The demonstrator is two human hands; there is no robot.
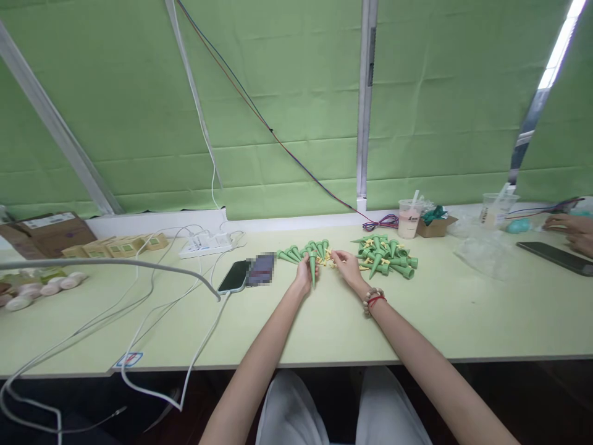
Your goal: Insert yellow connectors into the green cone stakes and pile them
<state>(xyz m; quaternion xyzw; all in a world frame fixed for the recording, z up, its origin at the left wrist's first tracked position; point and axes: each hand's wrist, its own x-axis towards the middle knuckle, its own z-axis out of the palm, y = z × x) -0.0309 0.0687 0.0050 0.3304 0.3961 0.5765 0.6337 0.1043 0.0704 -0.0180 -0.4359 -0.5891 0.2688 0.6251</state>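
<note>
My left hand is closed around a green plastic watering spike, its pointed end aimed down toward me. Just to the right, my right hand has its fingers pinched together beside small yellow plastic pieces; what they hold, if anything, is too small to make out. Behind my left hand lies a row of similar green spikes. A larger heap of green spikes, mixed with yellow pieces, lies to the right of my right hand.
Left of my hands lie a phone on a cable, a blurred dark item and a power strip. A drink cup, small cardboard box and plastic bag stand right. Another person's hands show far right.
</note>
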